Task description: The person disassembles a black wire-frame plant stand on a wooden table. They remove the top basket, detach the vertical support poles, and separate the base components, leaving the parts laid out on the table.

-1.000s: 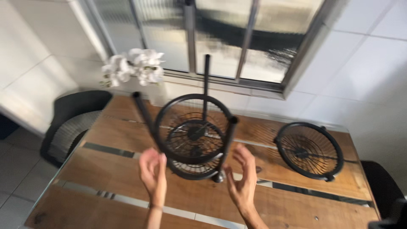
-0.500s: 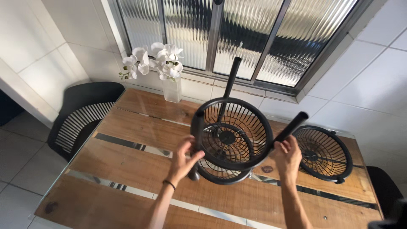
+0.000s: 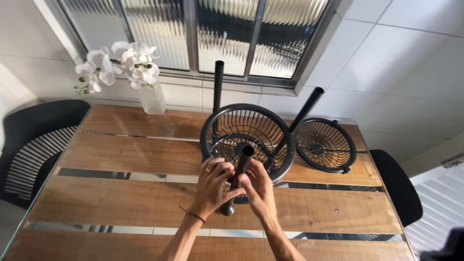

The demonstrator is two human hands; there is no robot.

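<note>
A black wire basket stand [image 3: 247,137] with two stacked round baskets and three upright black poles stands on the wooden table [image 3: 121,203]. My left hand [image 3: 215,186] and my right hand [image 3: 257,189] both grip the nearest black pole [image 3: 240,170], close together. The other two poles rise at the back and right of the top basket. A separate black wire basket [image 3: 325,145] lies on the table to the right of the stand.
A clear vase with white orchids [image 3: 126,65] stands at the table's far left by the ribbed-glass window [image 3: 203,29]. A black chair [image 3: 29,140] is at the left, another black chair [image 3: 395,186] at the right. White tiled walls surround.
Both hands left the sides of the stand and came together on the front pole. The view shifted, so the stand and loose basket now sit nearer the centre.
</note>
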